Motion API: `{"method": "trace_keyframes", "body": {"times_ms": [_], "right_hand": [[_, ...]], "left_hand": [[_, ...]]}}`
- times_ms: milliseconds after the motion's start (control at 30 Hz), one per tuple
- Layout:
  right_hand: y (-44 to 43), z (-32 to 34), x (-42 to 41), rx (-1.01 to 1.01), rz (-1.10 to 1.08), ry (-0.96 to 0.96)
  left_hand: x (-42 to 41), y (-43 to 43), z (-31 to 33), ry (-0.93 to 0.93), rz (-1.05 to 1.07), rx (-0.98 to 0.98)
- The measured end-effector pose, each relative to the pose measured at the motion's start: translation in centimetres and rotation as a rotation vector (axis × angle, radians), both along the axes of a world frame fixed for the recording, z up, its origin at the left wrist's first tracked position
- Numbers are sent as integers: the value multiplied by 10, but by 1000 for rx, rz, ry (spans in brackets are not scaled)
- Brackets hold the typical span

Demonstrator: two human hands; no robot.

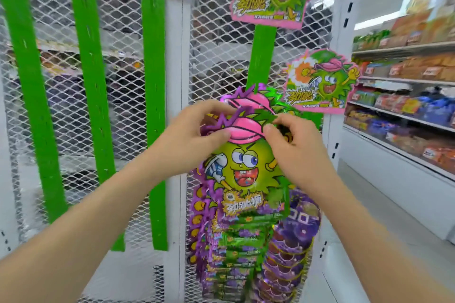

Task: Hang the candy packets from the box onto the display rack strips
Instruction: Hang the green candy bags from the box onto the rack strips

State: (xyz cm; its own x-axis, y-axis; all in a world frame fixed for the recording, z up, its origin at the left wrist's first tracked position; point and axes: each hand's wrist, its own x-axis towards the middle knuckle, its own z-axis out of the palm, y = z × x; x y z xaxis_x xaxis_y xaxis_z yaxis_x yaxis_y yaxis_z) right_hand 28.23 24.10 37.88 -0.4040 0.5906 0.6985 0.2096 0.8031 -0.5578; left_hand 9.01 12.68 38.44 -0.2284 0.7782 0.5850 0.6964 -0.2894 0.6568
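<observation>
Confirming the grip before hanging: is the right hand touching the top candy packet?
Touching. The head view shows the right hand pinching the candy packet at its pink cap, with the thumb pressed on the front.

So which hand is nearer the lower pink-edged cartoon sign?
Right. The right hand sits below-left of the pink-edged cartoon sign; left hand is farther left, across the green candy packet.

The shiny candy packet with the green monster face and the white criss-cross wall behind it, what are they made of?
The green monster-face candy packet looks like thin glossy plastic film, probably foil-lined: its purple edges glint and it wrinkles. The white criss-cross mesh panel looks like painted metal, matte, with stiff diamond holes; a plastic coating is possible.
</observation>
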Motion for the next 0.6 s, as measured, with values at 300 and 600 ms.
{"method": "trace_keyframes", "body": {"times_ms": [300,600], "right_hand": [[55,73,-35,145,-352,156],[62,100,-42,230,-377,160]], "left_hand": [[26,59,79,-231,93,88],[24,64,113,-308,-1,-74]]}}
